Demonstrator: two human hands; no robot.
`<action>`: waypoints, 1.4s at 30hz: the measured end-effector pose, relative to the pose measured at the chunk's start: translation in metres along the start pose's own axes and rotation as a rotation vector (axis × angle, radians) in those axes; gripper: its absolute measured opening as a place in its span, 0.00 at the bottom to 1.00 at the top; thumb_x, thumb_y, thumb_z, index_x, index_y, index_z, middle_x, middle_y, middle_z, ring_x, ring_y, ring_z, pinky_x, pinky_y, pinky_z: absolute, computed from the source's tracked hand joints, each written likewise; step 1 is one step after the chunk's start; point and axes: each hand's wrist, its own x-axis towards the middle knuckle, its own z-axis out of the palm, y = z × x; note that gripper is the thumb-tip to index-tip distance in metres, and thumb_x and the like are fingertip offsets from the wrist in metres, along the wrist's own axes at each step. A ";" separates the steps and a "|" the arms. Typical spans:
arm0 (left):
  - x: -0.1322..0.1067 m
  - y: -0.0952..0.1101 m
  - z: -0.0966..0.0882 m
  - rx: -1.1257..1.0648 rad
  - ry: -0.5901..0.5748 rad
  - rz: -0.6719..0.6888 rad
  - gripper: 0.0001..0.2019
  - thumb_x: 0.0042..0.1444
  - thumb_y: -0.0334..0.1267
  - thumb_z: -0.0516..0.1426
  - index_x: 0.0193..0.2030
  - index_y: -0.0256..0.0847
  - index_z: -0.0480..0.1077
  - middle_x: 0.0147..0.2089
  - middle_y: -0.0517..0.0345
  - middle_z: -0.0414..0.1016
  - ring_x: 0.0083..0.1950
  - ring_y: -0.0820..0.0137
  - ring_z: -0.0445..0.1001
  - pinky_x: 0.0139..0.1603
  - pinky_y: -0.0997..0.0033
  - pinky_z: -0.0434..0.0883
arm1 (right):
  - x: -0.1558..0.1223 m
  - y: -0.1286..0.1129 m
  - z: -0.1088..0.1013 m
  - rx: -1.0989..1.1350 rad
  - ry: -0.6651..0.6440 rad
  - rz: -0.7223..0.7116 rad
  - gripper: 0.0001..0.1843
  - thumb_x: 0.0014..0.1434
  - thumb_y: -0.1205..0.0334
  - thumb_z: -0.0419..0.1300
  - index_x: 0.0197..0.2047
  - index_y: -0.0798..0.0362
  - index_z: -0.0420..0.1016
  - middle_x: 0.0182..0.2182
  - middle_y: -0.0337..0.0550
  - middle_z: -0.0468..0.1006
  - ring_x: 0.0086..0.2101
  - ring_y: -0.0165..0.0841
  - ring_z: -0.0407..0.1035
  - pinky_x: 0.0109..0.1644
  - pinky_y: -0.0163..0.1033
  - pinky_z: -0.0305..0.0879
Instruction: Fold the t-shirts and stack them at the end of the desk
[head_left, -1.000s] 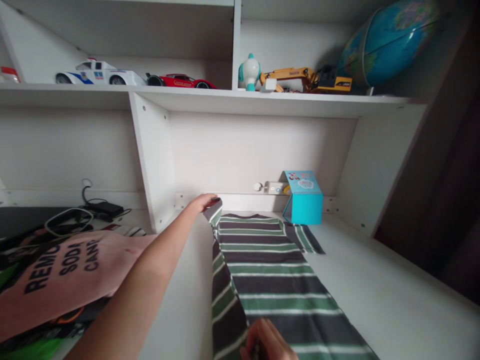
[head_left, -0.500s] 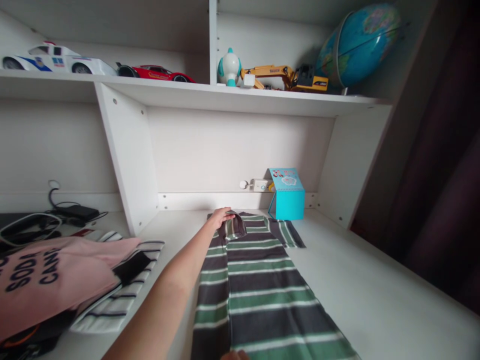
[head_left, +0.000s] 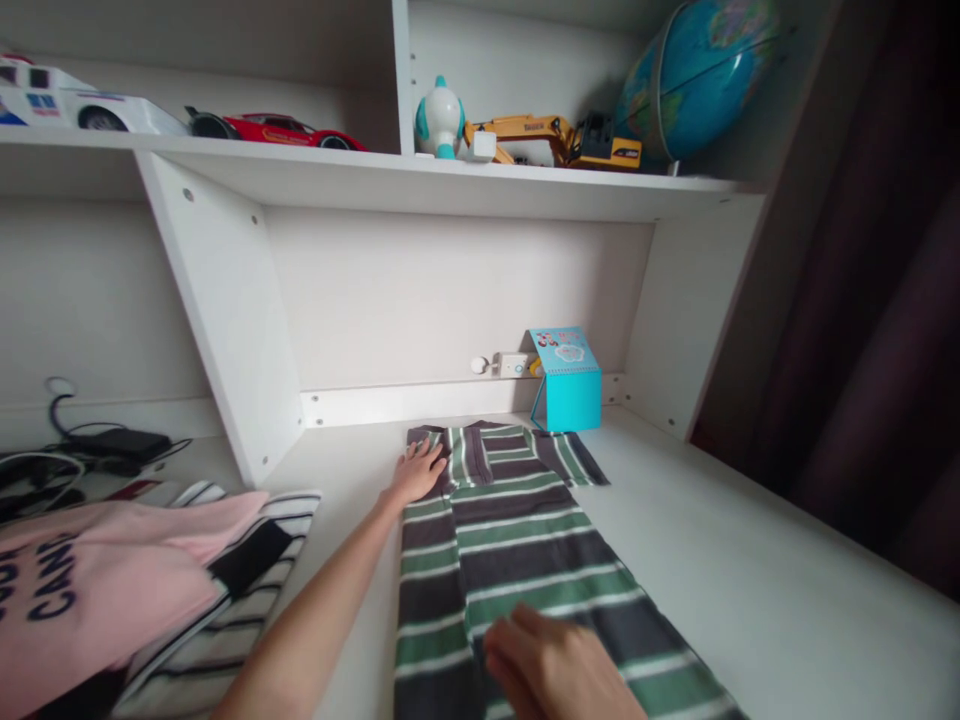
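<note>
A striped shirt in dark grey, green and white lies on the white desk. Its left side is folded inward, and the left sleeve lies back over the shoulder area. The other sleeve sticks out to the right. My left hand rests flat on the folded edge near the top left, fingers spread. Over the lower middle of the shirt is my right hand, slightly blurred, its fingers curled together with nothing visible in them.
To the left lie a pink garment and a white striped garment. Behind them sits a black adapter with cables. A blue desk calendar stands just behind the shirt. Toys and a globe occupy the shelf above.
My left hand has let go of the sleeve edge and moved slightly left and down, flattening onto the cloth. My right hand has come up from the bottom edge. The view has shifted right.
</note>
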 end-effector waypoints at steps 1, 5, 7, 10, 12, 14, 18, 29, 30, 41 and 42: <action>-0.001 -0.002 0.001 0.115 -0.033 0.007 0.26 0.58 0.54 0.43 0.61 0.50 0.56 0.67 0.57 0.44 0.67 0.53 0.38 0.61 0.47 0.43 | 0.019 0.009 -0.007 -0.014 -0.039 0.038 0.10 0.58 0.67 0.49 0.31 0.48 0.70 0.29 0.37 0.74 0.26 0.29 0.70 0.27 0.31 0.59; -0.001 -0.002 0.001 0.250 -0.081 0.007 0.29 0.58 0.58 0.35 0.64 0.53 0.49 0.68 0.60 0.38 0.67 0.54 0.37 0.61 0.47 0.45 | 0.109 0.058 -0.011 -0.039 -0.082 0.312 0.10 0.61 0.65 0.48 0.36 0.54 0.70 0.34 0.43 0.74 0.35 0.31 0.69 0.39 0.36 0.62; 0.000 -0.001 0.001 0.252 -0.087 -0.001 0.29 0.58 0.57 0.34 0.64 0.53 0.48 0.68 0.60 0.38 0.67 0.55 0.37 0.61 0.47 0.45 | 0.146 0.079 0.001 -0.034 -0.062 0.426 0.10 0.61 0.60 0.51 0.41 0.56 0.69 0.38 0.43 0.73 0.37 0.31 0.68 0.41 0.40 0.64; 0.000 -0.001 0.000 0.254 -0.085 -0.026 0.27 0.60 0.54 0.33 0.64 0.53 0.47 0.68 0.62 0.37 0.67 0.56 0.36 0.60 0.44 0.44 | 0.180 0.093 0.028 -0.022 -0.023 0.562 0.15 0.60 0.56 0.54 0.47 0.56 0.66 0.42 0.43 0.70 0.39 0.32 0.68 0.42 0.44 0.66; -0.001 0.000 0.000 0.250 -0.077 -0.045 0.26 0.60 0.52 0.33 0.64 0.53 0.47 0.68 0.61 0.37 0.67 0.56 0.35 0.60 0.42 0.42 | 0.189 0.093 0.043 -0.016 0.010 0.613 0.16 0.60 0.56 0.53 0.49 0.55 0.65 0.44 0.44 0.70 0.40 0.32 0.67 0.42 0.44 0.67; -0.001 0.001 0.000 0.243 -0.070 -0.055 0.26 0.60 0.51 0.34 0.64 0.52 0.47 0.68 0.60 0.37 0.67 0.56 0.35 0.59 0.40 0.41 | 0.192 0.090 0.053 -0.011 0.038 0.622 0.17 0.60 0.56 0.53 0.50 0.55 0.64 0.44 0.44 0.69 0.40 0.33 0.67 0.42 0.44 0.67; -0.002 0.003 -0.001 0.225 -0.063 -0.055 0.26 0.60 0.51 0.36 0.64 0.52 0.48 0.68 0.60 0.37 0.67 0.53 0.36 0.58 0.38 0.40 | 0.191 0.089 0.058 -0.007 0.058 0.553 0.15 0.60 0.57 0.54 0.48 0.55 0.65 0.44 0.44 0.70 0.40 0.32 0.67 0.43 0.44 0.66; -0.003 0.002 0.000 0.205 -0.037 -0.050 0.27 0.59 0.53 0.38 0.64 0.50 0.48 0.68 0.53 0.36 0.67 0.52 0.37 0.58 0.39 0.40 | 0.188 0.089 0.050 -0.102 0.054 0.492 0.15 0.59 0.57 0.54 0.47 0.55 0.67 0.44 0.44 0.69 0.41 0.33 0.67 0.44 0.45 0.66; -0.003 0.002 0.000 0.202 -0.036 -0.043 0.28 0.58 0.54 0.38 0.64 0.50 0.48 0.68 0.53 0.35 0.66 0.51 0.37 0.58 0.38 0.40 | 0.188 0.087 0.051 -0.106 0.072 0.469 0.15 0.60 0.57 0.53 0.48 0.55 0.66 0.47 0.45 0.68 0.44 0.34 0.66 0.46 0.46 0.64; -0.006 0.003 -0.002 0.176 -0.066 -0.026 0.30 0.56 0.59 0.39 0.63 0.53 0.51 0.68 0.56 0.37 0.67 0.50 0.34 0.58 0.38 0.37 | 0.191 0.109 0.055 -0.051 0.079 0.422 0.20 0.60 0.54 0.53 0.53 0.53 0.63 0.51 0.46 0.65 0.47 0.37 0.64 0.49 0.50 0.62; -0.006 0.003 -0.003 0.168 -0.071 -0.025 0.30 0.56 0.59 0.39 0.63 0.53 0.51 0.68 0.56 0.37 0.67 0.50 0.33 0.58 0.37 0.36 | 0.189 0.123 0.045 -0.061 0.095 0.493 0.19 0.60 0.55 0.53 0.52 0.54 0.63 0.50 0.46 0.66 0.45 0.36 0.65 0.47 0.49 0.63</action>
